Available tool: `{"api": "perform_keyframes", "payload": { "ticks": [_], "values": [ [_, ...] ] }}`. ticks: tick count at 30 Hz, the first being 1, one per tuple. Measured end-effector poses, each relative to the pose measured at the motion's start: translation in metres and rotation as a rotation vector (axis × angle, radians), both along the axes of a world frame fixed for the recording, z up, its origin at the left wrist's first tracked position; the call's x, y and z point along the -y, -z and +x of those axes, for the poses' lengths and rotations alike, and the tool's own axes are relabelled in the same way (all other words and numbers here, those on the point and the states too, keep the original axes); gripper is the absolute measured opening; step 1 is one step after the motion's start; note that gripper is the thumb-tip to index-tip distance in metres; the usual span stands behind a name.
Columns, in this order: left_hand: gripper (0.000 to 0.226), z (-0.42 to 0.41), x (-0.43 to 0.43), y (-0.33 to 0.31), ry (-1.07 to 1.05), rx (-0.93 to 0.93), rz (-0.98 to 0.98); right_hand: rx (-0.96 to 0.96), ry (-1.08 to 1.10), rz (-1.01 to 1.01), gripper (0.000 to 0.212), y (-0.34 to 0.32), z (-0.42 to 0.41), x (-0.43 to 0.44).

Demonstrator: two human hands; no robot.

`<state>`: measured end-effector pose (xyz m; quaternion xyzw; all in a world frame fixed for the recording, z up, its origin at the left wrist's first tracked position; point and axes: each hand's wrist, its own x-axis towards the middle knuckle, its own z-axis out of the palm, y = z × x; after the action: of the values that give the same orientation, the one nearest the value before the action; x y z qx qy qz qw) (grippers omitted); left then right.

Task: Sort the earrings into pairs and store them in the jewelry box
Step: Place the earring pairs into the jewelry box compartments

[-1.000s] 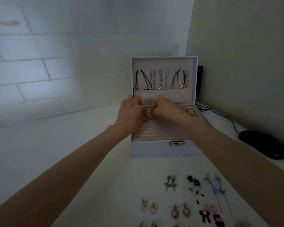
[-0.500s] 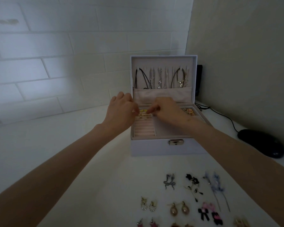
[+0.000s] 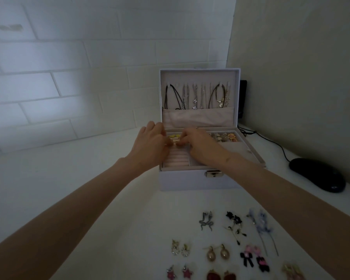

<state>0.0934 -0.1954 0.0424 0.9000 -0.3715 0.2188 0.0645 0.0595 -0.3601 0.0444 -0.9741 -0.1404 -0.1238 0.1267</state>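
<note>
Pinching fingertips [image 3: 180, 139] of right hand [image 3: 202, 147] on a small pale earring [image 3: 175, 140] over ring rolls [image 3: 176, 158] at back left of jewelry box [image 3: 190, 181], curling left hand [image 3: 150, 147] alongside, its grip not discernible. Judging best: pushing post straight down between rolls, avoiding disturbing yellow pair [image 3: 173, 136] behind. Extending both forearms forward, wrists low over box front.

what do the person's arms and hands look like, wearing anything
The left arm and right arm are bare to the frame's edge: no sleeves, watch or bracelet in view. The left hand and right hand wear no gloves. Whether any finger carries a ring is too small to tell.
</note>
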Motion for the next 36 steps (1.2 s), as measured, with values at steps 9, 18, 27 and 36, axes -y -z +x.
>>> {"api": "perform_keyframes", "payload": {
  "ticks": [9, 18, 27, 36],
  "values": [
    [0.029, 0.003, -0.001, 0.002, -0.034, -0.03, -0.112, 0.021, -0.018, 0.172, 0.048, -0.01, -0.014, 0.003],
    [0.016, -0.078, -0.035, 0.009, 0.149, -0.1, -0.272, 0.175, -0.106, 0.147, 0.018, -0.008, -0.086, -0.012],
    [0.017, -0.137, -0.054, 0.035, 0.252, -0.567, -0.073, -0.182, -0.178, 0.013, 0.014, 0.023, -0.149, -0.032],
    [0.018, -0.137, -0.047, 0.048, 0.275, -0.556, -0.061, -0.212, -0.175, 0.107, 0.004, 0.029, -0.152, -0.03]
  ]
}}
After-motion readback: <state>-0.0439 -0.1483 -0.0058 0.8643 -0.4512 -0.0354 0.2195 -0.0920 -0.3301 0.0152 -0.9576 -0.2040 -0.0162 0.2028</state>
